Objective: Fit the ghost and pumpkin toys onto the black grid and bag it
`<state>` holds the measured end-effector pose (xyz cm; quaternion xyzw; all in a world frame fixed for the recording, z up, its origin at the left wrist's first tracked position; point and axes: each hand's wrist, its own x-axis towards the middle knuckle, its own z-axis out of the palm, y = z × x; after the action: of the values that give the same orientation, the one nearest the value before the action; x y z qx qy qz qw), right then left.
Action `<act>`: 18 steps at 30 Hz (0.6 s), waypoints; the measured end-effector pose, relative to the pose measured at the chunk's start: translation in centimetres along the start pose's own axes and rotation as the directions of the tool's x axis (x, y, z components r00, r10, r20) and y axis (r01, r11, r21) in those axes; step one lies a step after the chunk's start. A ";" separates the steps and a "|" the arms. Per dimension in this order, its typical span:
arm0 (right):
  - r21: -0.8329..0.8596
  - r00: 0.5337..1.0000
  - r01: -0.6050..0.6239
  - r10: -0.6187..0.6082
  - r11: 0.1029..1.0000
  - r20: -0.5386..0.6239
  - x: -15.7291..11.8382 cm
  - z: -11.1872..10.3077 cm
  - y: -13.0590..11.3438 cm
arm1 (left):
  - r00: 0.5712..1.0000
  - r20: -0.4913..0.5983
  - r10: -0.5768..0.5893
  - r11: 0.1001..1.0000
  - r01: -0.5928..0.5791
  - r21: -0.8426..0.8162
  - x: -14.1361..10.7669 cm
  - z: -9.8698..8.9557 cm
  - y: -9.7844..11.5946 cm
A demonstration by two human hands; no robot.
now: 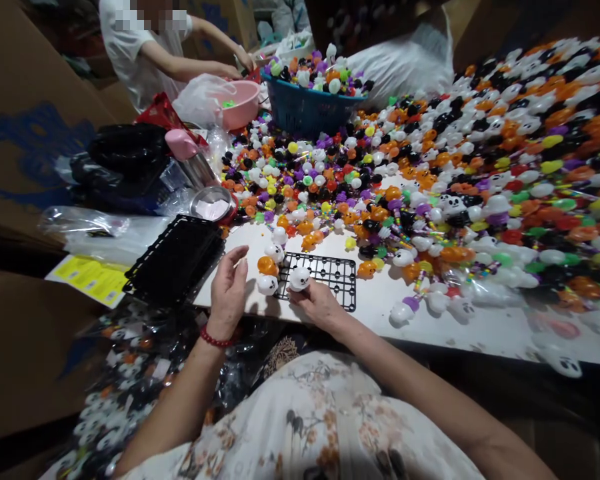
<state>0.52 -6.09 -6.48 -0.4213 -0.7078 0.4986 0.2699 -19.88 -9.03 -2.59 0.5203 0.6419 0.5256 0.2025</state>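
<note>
My right hand (319, 303) grips a white skull-like toy head (299, 278) over the left part of a black plastic grid tray (336, 270). Several toy heads sit in a column along the tray's left edge, among them an orange one (267, 266) and a white one with a dark-marked face (267, 285). My left hand (229, 287) is raised left of that column, fingers extended and apart, holding nothing. A red bead bracelet (215, 339) circles my left wrist.
Piles of colourful toys (430, 167) cover the table's back and right. A blue basket (310, 110) of toys and a pink basin (243, 105) stand behind. Stacked black trays (177, 260) lie left, near a pink-lidded flask (193, 157). A person in white (150, 60) works across the table.
</note>
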 end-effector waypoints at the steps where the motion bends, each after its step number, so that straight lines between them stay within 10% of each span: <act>1: -0.024 1.000 -0.002 0.002 1.000 0.009 0.0 -0.1 -0.2 | 0.999 0.005 -0.040 0.999 0.041 -0.015 -1.2 -0.2 -0.7; 7: -0.186 0.996 0.036 -0.020 0.982 0.087 0.7 -1.1 -1.1 | 0.981 0.186 -0.062 0.991 0.037 0.132 -5.5 0.2 -2.7; 11: -0.136 0.993 0.057 -0.042 0.989 0.109 1.1 -0.7 -1.3 | 0.957 0.274 0.099 0.931 -0.187 0.315 -5.2 1.2 -2.6; 18: -0.325 0.978 0.207 -0.206 0.923 0.038 1.4 0.4 -0.2 | 0.955 0.283 0.092 0.909 -0.196 0.367 -4.2 2.6 -4.4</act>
<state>-0.54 -5.12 -6.48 -0.3826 -0.8216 0.3435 0.2463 -18.22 -11.09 -8.60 0.6607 0.6611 0.3278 0.1373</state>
